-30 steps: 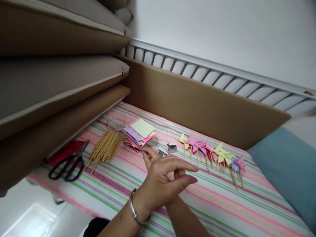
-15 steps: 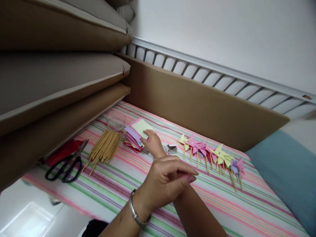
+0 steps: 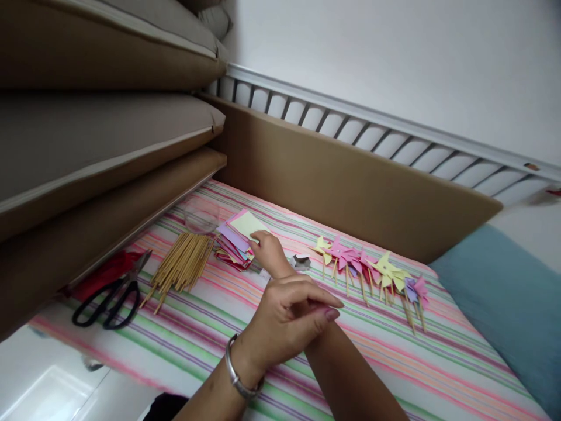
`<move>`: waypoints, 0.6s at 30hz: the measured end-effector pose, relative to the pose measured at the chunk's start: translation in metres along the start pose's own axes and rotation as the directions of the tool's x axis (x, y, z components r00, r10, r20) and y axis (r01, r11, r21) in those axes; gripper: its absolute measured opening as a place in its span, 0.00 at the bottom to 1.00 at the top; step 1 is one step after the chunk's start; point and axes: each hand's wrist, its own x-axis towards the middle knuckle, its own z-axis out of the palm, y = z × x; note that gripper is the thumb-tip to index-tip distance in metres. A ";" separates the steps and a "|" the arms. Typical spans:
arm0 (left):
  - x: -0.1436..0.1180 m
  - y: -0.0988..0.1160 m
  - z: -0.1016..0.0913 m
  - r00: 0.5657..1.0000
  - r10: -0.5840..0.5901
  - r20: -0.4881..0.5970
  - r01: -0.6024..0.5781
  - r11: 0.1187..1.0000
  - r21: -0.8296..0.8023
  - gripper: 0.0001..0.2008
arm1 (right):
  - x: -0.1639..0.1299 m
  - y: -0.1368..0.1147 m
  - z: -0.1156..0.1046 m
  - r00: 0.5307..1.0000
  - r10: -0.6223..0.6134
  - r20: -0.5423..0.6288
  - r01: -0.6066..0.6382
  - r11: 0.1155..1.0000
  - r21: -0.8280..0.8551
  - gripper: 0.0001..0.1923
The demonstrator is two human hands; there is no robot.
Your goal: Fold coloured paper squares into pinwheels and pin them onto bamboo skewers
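Note:
My right hand [image 3: 270,252] reaches forward across the striped cloth [image 3: 394,356]. Its fingertips rest on the yellow top sheet of a stack of coloured paper squares [image 3: 239,234]; whether they pinch the sheet is hidden. My left hand [image 3: 287,320], with a metal bangle on the wrist, hovers over my right forearm. Its fingers are loosely curled with nothing in them. A small grey piece [image 3: 301,261] lies just right of my right hand.
A bundle of wooden sticks [image 3: 182,266] lies left of the paper, with black scissors [image 3: 109,295] and red material [image 3: 107,270] further left. A row of paper pinwheels [image 3: 372,269] lies to the right. A clear bowl [image 3: 200,214] stands behind the sticks. Brown cushions [image 3: 100,140] flank the left, a brown board [image 3: 350,187] the back.
My right hand has gone from beside my left hand forward to the paper stack and stays on the yellow sheet. The fingers of my left hand have drawn closer together.

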 end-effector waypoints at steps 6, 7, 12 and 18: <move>-0.002 -0.001 0.001 0.996 -0.082 -0.018 0.082 0.997 -0.013 0.05 | 0.000 -0.002 -0.002 0.999 0.019 -0.046 -0.020 0.999 -0.035 0.13; -0.002 -0.002 0.001 0.993 -0.113 -0.044 0.112 0.993 -0.023 0.05 | 0.001 -0.003 -0.003 0.997 0.030 -0.067 -0.033 0.998 -0.045 0.13; 0.001 -0.016 -0.005 0.900 -0.312 -0.304 0.244 0.939 -0.243 0.05 | 0.000 0.000 -0.030 0.972 0.088 -0.220 -0.110 0.990 -0.092 0.14; 0.011 -0.044 -0.016 0.646 -0.694 -0.318 0.374 0.651 -0.660 0.11 | -0.064 0.011 -0.073 0.866 -0.175 -0.467 0.080 0.973 -0.217 0.13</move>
